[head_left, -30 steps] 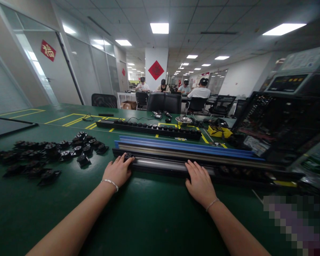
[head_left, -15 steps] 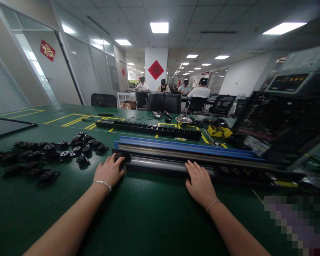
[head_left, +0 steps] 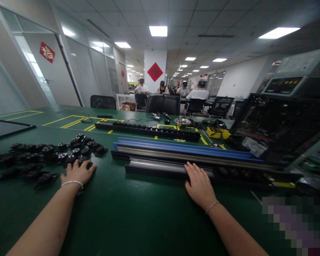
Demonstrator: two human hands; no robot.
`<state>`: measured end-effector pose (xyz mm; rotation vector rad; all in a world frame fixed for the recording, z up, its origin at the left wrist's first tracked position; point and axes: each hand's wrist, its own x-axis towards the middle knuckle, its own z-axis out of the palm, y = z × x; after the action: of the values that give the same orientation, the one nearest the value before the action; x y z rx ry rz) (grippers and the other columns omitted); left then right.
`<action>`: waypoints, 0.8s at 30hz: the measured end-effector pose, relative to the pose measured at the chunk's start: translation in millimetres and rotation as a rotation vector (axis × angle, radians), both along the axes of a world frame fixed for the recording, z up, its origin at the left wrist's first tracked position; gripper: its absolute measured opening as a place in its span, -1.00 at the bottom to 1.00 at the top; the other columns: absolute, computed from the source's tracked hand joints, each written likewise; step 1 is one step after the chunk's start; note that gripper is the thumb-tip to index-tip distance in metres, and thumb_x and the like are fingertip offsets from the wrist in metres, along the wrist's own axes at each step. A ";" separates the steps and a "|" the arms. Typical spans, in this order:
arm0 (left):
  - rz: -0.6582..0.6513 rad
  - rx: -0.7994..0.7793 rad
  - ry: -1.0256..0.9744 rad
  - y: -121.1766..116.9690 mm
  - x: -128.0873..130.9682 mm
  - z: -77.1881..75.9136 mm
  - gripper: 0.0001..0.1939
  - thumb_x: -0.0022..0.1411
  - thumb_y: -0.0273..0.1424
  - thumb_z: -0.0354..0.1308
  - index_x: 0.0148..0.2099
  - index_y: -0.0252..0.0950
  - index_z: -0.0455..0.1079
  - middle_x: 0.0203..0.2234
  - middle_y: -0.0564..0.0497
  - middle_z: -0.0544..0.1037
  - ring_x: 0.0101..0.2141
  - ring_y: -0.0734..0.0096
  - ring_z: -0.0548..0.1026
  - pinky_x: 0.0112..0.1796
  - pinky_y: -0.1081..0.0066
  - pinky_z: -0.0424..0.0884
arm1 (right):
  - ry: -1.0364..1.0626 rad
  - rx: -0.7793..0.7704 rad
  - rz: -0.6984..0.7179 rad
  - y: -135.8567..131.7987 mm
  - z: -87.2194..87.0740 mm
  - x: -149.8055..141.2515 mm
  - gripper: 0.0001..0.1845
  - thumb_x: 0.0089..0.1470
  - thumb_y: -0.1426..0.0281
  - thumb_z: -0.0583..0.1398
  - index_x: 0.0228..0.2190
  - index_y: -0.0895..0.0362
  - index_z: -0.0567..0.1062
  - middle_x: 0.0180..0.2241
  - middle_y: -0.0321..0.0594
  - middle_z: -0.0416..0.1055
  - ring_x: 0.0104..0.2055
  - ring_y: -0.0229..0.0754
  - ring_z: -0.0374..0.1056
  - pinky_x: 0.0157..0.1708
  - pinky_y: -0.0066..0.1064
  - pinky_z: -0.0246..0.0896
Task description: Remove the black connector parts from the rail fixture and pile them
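Small black plastic parts with silvery tops (head_left: 49, 153) lie in a loose cluster on the left of the green table. My left hand (head_left: 77, 174) is over the cluster's near right edge, fingers spread and touching or just above one black part (head_left: 83, 159). Its fingertips partly cover that part. My right hand (head_left: 201, 186) lies with fingers stretched out on the near edge of a long black channel rail (head_left: 154, 168) with a shiny grey inside. Dark parts sit in this rail right of my hand, hard to make out.
Behind the rail lie a blue rail (head_left: 181, 147) and another dark rail. Farther back, a long black strip (head_left: 146, 129) holds a row of parts. A metal bowl (head_left: 182, 122), a yellow box (head_left: 218, 133) and an open computer case (head_left: 266, 131) stand right. Several people sit beyond.
My left hand has left the black part at the rail's left end and moved left to the cluster. That part no longer shows there. My right hand has stayed on the rail.
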<state>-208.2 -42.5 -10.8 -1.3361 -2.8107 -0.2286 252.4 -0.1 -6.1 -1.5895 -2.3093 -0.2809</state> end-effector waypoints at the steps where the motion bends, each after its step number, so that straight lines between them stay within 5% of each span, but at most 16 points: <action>1: 0.019 0.013 0.007 -1.0 -2.1 -0.9 -0.34 0.23 0.06 -0.38 0.20 -0.08 0.19 0.24 -0.10 0.15 0.20 -0.25 0.04 -0.05 -0.19 0.21 | 0.000 0.000 0.001 0.0 0.0 0.0 -0.41 0.01 0.47 0.00 0.13 0.19 0.25 0.21 -0.18 0.13 0.26 -0.10 -0.04 0.21 -0.15 -0.16; 6: 0.015 0.155 0.048 -0.7 3.3 7.3 -0.38 0.27 0.00 -0.32 0.21 -0.18 0.16 0.24 -0.03 0.14 0.21 -0.13 0.02 0.05 -0.08 0.19 | 0.020 0.008 0.005 0.1 -0.5 0.5 -0.41 -0.01 0.48 0.00 0.11 0.20 0.27 0.20 -0.18 0.15 0.25 -0.09 -0.02 0.20 -0.14 -0.15; 10: -0.170 0.389 0.001 2.7 19.2 21.2 -0.43 0.29 -0.11 -0.28 0.09 -0.37 0.28 0.21 -0.10 0.20 0.18 0.09 0.13 0.16 0.14 0.10 | 0.097 0.060 0.058 3.8 -1.9 5.6 -0.45 -0.07 0.53 0.00 0.00 0.20 0.40 0.12 -0.14 0.28 0.19 -0.10 0.11 0.17 -0.18 -0.04; 14: -0.362 0.595 -0.105 5.6 49.3 25.1 -0.53 0.26 -0.16 -0.22 -0.11 -0.31 0.41 0.08 -0.10 0.37 0.11 0.16 0.27 0.13 0.14 0.17 | 0.201 0.201 0.054 10.5 2.6 17.0 -0.59 -0.06 0.52 0.02 -0.18 0.18 0.50 -0.11 -0.14 0.47 0.02 -0.11 0.29 0.08 -0.21 0.10; 20: -0.921 0.580 0.072 1.1 123.2 19.5 -0.63 0.28 -0.25 -0.13 0.01 -0.23 0.36 0.11 -0.05 0.34 0.18 0.24 0.17 0.15 0.14 0.16 | 0.041 0.378 -0.322 12.2 20.5 42.8 -0.63 -0.01 0.45 0.05 -0.17 0.23 0.50 -0.11 -0.03 0.42 -0.10 0.01 0.28 -0.16 -0.19 0.19; 24: -1.060 0.441 0.161 -3.0 152.2 10.9 -0.56 0.28 -0.24 -0.08 0.18 -0.20 0.21 0.22 -0.04 0.19 0.23 0.20 0.06 0.16 0.11 0.14 | -0.033 0.344 -0.489 10.9 24.4 55.8 -0.64 0.00 0.40 0.06 -0.18 0.24 0.51 -0.15 0.00 0.41 -0.18 0.04 0.26 -0.33 -0.23 0.15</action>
<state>-56.0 -45.4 0.1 -2.3612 -1.5196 -0.6439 308.1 10.7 18.3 -1.9393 -1.7353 -0.7753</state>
